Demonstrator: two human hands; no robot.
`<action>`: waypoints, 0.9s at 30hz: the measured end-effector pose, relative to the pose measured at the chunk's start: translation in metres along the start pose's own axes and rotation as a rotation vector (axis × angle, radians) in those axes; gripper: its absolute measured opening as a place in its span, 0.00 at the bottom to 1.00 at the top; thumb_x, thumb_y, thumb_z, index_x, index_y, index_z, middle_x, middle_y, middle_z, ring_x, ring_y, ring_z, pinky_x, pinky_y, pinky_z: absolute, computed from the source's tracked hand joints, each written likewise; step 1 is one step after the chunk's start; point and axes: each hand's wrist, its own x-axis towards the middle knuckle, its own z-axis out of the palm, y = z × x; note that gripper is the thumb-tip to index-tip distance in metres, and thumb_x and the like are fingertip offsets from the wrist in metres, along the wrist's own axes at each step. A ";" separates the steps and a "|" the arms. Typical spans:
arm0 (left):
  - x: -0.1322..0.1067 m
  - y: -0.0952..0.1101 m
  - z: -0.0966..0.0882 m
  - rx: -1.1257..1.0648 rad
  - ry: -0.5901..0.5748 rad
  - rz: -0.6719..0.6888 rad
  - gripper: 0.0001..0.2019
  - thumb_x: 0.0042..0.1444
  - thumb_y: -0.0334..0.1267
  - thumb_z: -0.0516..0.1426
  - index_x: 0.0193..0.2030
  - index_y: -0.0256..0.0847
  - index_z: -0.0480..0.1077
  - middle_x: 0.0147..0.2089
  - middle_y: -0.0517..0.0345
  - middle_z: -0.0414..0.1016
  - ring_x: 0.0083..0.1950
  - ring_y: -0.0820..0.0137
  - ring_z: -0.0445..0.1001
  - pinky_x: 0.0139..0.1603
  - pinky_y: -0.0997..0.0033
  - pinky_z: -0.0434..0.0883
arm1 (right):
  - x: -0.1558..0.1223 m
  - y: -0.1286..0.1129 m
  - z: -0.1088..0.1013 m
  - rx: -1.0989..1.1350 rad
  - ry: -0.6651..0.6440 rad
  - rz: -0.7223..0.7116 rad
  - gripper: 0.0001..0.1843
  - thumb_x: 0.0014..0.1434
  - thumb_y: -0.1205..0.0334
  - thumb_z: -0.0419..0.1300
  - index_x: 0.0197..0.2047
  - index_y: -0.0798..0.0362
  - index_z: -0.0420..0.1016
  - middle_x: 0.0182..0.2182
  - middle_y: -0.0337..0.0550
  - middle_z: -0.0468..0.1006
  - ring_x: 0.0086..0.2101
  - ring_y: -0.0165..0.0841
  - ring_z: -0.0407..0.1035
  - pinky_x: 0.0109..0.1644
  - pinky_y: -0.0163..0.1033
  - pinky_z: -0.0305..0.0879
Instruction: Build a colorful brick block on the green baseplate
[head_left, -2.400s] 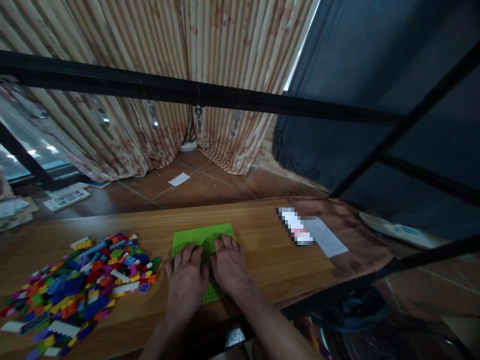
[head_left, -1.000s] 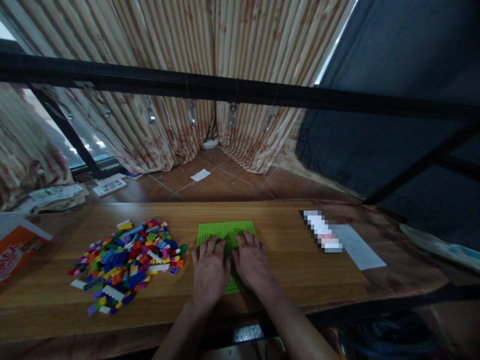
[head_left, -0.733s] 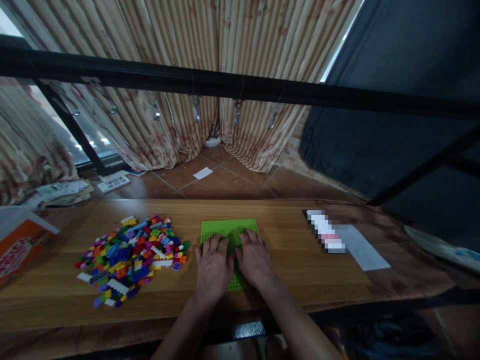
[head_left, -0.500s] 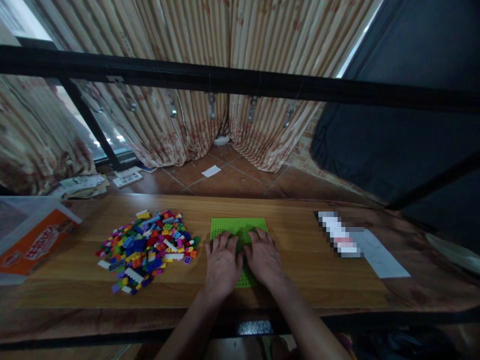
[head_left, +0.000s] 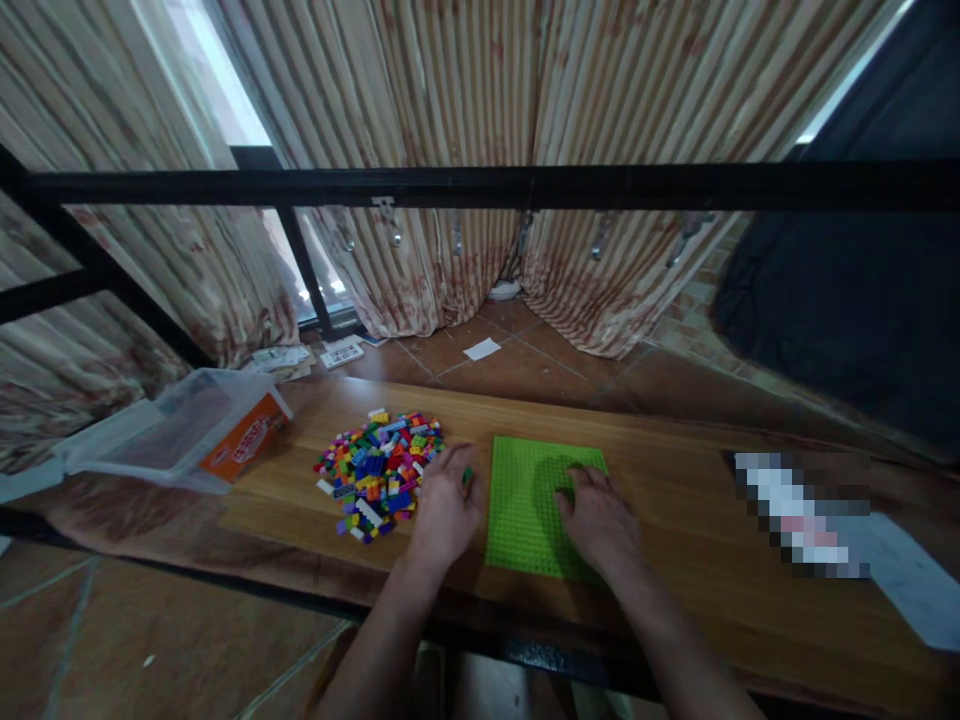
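Fingers (head_left: 452, 459) of the left hand (head_left: 444, 510) curl beside a green brick (head_left: 467, 477), pinching or not I cannot tell, while the right hand (head_left: 602, 515) spreads loosely over the green baseplate (head_left: 516, 500), perhaps steadying it, between far and near edges of the desk (head_left: 694, 500).

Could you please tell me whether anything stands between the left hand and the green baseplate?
Nothing visible does: only a strip of wooden tabletop separates the left hand from the green baseplate. A small green piece shows between that hand's thumb and fingers; the brick pile lies on the hand's other side.
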 end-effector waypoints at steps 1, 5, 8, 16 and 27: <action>0.003 -0.010 -0.012 0.001 0.044 -0.044 0.16 0.56 0.28 0.51 0.50 0.38 0.72 0.52 0.49 0.74 0.56 0.63 0.71 0.61 0.58 0.66 | 0.001 0.001 0.001 -0.006 0.001 0.004 0.21 0.64 0.57 0.50 0.57 0.55 0.67 0.58 0.54 0.68 0.56 0.47 0.62 0.52 0.50 0.62; 0.008 -0.049 -0.056 0.043 0.132 -0.273 0.18 0.50 0.24 0.51 0.45 0.36 0.74 0.49 0.49 0.76 0.52 0.62 0.74 0.57 0.59 0.69 | 0.003 0.007 0.006 -0.030 0.026 -0.010 0.22 0.64 0.57 0.49 0.57 0.56 0.67 0.57 0.55 0.69 0.54 0.46 0.65 0.51 0.50 0.64; 0.005 -0.064 -0.073 0.092 0.104 -0.311 0.19 0.47 0.24 0.51 0.43 0.38 0.75 0.51 0.51 0.76 0.54 0.62 0.74 0.59 0.59 0.68 | 0.005 0.012 0.012 -0.061 0.056 -0.027 0.22 0.63 0.56 0.50 0.56 0.55 0.69 0.56 0.55 0.70 0.53 0.48 0.66 0.50 0.50 0.65; 0.003 -0.068 -0.075 0.137 0.041 -0.351 0.19 0.48 0.23 0.51 0.44 0.38 0.76 0.51 0.49 0.77 0.52 0.62 0.74 0.58 0.61 0.67 | 0.008 0.014 0.017 -0.094 0.124 -0.053 0.22 0.62 0.56 0.50 0.54 0.56 0.70 0.53 0.57 0.73 0.50 0.49 0.69 0.49 0.53 0.65; -0.013 -0.059 -0.083 0.162 -0.240 -0.223 0.14 0.43 0.29 0.63 0.40 0.39 0.75 0.43 0.52 0.77 0.45 0.63 0.74 0.48 0.66 0.69 | 0.010 0.003 0.022 0.103 0.178 -0.184 0.19 0.64 0.55 0.48 0.51 0.52 0.72 0.52 0.50 0.76 0.51 0.43 0.70 0.56 0.48 0.62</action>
